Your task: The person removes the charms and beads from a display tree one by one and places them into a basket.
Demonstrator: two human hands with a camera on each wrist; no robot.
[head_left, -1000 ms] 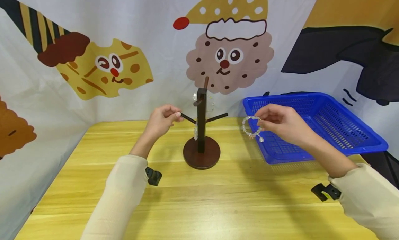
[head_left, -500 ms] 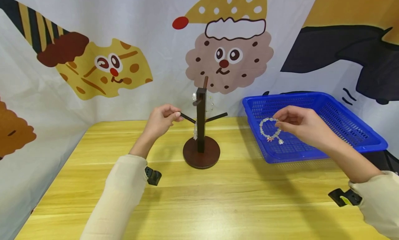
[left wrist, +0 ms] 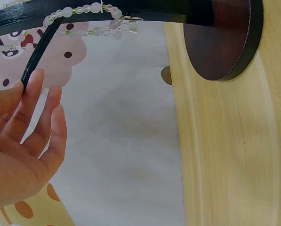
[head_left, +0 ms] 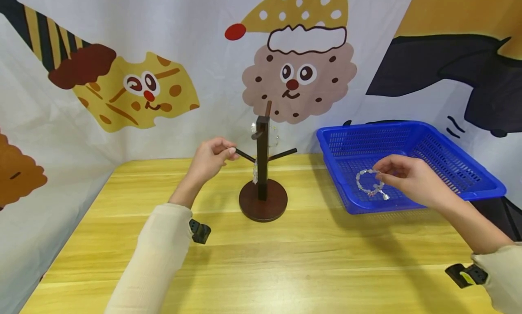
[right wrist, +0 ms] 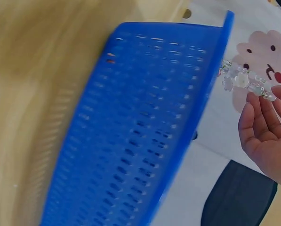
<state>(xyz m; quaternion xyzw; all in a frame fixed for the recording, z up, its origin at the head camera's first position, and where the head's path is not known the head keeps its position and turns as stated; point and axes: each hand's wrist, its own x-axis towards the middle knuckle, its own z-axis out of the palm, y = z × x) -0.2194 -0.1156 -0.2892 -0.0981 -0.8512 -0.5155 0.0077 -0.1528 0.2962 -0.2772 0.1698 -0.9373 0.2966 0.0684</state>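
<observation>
My left hand pinches the tip of one arm of a dark wooden bracelet stand between thumb and forefinger. On that arm, close to the post, hangs a beaded bracelet of clear and pale beads with small green ones. More beads hang near the stand's upper arms. My right hand pinches a second beaded bracelet at its edge, over the blue plastic basket. This bracelet has pale beads, a small pink charm and a clear dangling charm. In the right wrist view it shows beside the basket's rim.
The round-based stand and the basket both rest on a yellow wood-grain table, the basket at the right. Behind them hangs a white cloth printed with cartoon food figures.
My right hand has carried its bracelet to the right and lower, from the basket's left edge to over its inside. My left hand stays on the stand's arm.
</observation>
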